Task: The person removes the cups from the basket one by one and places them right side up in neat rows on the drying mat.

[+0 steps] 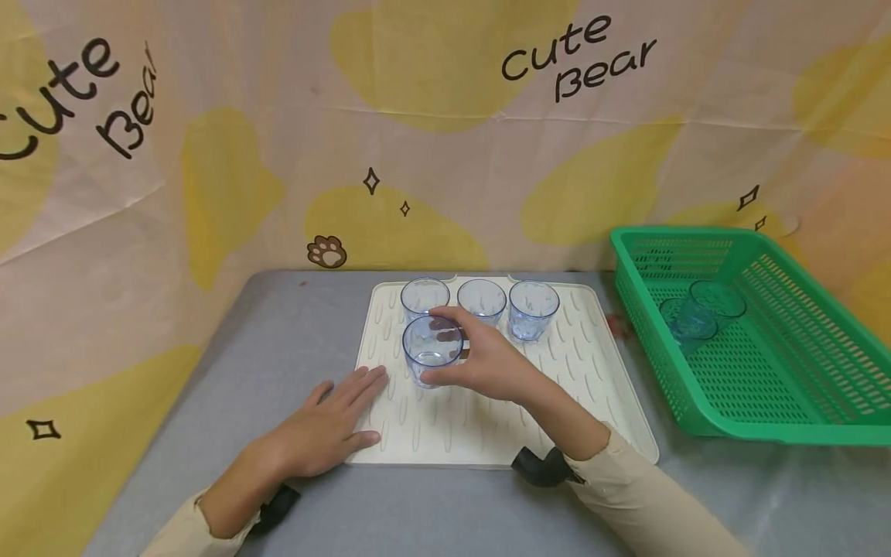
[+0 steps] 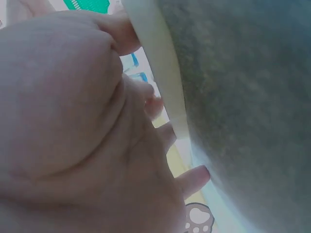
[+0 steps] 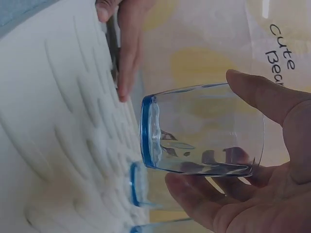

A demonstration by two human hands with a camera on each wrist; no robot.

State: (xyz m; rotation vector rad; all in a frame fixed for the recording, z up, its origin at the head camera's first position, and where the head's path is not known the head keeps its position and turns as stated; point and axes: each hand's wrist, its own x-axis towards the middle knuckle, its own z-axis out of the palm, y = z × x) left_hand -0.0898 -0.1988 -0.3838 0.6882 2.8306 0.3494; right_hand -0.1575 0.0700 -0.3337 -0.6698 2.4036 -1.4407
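My right hand (image 1: 497,360) grips a clear blue-tinted drinking glass (image 1: 423,352) between thumb and fingers, mouth upward, over the left part of a cream draining mat (image 1: 487,441). In the right wrist view, the thick blue base of this glass (image 3: 204,128) faces the mat; whether it touches I cannot tell. Behind it, three matching glasses stand in a row along the mat's back: a left glass (image 1: 425,292), a middle glass (image 1: 482,294) and a right glass (image 1: 534,302). My left hand (image 1: 323,429) rests with extended fingers at the mat's left edge.
On the right stands a green perforated plastic basket (image 1: 675,371) with two similar glasses (image 1: 720,300) inside, near its left wall. The grey table (image 1: 418,510) extends around the mat. A patterned cloth (image 1: 445,155) hangs behind.
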